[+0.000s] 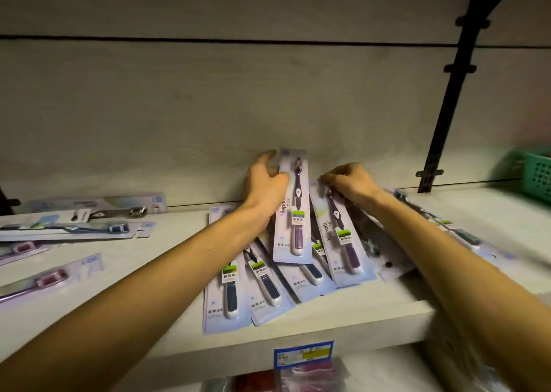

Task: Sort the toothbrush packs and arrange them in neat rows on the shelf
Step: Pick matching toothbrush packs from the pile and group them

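Head view, left hand [262, 183]: grip curling around the upright purple toothbrush pack [292, 207], propping it against the back wall.
Right hand [348, 181]: fingertips pinching a second purple pack [340, 236].
Shelf [372, 311]: carrying overlapping blue packs [235, 284].

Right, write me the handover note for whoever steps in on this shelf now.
Left hand grips the upright purple toothbrush pack, leaning at the back wall. Right hand pinches the top of a second purple pack beside it.
Blue-handled packs lie fanned and overlapping under both at the shelf front. More packs lie scattered on the left, pink ones included; a few sit behind the right forearm.
Done: no neat row yet.
Left: sort by colour, straighten all into rows.
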{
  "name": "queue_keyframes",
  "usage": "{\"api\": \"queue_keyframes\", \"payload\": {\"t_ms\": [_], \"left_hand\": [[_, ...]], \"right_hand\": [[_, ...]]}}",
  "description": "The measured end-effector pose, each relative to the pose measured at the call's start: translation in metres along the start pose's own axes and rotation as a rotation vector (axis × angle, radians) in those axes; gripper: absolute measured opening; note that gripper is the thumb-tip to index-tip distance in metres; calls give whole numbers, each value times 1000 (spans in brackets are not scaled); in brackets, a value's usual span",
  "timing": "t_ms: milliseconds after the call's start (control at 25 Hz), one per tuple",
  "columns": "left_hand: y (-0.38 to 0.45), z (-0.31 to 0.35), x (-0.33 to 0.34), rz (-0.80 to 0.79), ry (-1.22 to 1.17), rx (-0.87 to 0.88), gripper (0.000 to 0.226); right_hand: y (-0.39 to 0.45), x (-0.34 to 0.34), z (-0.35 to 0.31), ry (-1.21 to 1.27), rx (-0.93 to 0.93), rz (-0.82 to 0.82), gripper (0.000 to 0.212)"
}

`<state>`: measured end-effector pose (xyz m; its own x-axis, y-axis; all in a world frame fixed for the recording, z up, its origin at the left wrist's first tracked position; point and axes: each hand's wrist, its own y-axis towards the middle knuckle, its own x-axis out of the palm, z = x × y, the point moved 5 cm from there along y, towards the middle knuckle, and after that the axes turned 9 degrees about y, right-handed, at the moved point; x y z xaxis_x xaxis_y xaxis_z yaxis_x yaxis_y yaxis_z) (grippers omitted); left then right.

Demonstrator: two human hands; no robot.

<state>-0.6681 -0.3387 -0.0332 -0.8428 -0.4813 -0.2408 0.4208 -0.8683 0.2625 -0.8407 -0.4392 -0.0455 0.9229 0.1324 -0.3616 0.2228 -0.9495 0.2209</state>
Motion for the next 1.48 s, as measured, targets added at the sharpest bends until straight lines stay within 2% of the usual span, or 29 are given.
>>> {"api": "queue_keyframes", "payload": {"t_ms": [80, 240, 400, 480, 600, 680, 800, 960, 1040, 1120, 1280, 1360, 1480], "left_hand": [[-1, -1, 2, -12, 54, 48, 45], [-5, -20, 2, -45, 138, -80, 32], [-12, -18, 2, -120, 230, -64, 26], [-16, -12, 2, -123, 540, 87, 34], [-31, -4, 0, 2, 1108, 374, 45], [-35, -6, 2, 16, 1262, 446, 51], [-33, -9, 3, -11, 1263, 427, 55], [-30, -11, -4, -95, 1220, 404, 52], [-33, -13, -9, -157, 1126, 379, 62], [-38, -10, -19, -150, 1007, 397, 65], [-34, -3, -75, -47, 1107, 530, 51], [-31, -15, -114, -51, 1184, 507, 44], [-31, -37, -173, -34, 1229, 415, 41]], "right_hand": [[5, 0, 0, 12, -10, -22, 21], [11, -10, 4, -55, -11, -60, 18], [11, -11, 14, -172, 10, -99, 22], [9, -9, 12, -268, -56, -89, 25], [1, -5, 8, -306, -120, -93, 25], [-5, 0, 4, -365, -171, -117, 25], [-14, 8, -3, -465, -233, -135, 27], [-26, 20, -4, -552, -252, -240, 34], [-30, 21, -6, -581, -260, -233, 37], [-34, 17, -10, -586, -260, -195, 40], [-47, 27, -43, -631, -332, -183, 41], [-60, 51, -67, -612, -417, -237, 42], [-81, 106, -94, -632, -507, -401, 48]]}}
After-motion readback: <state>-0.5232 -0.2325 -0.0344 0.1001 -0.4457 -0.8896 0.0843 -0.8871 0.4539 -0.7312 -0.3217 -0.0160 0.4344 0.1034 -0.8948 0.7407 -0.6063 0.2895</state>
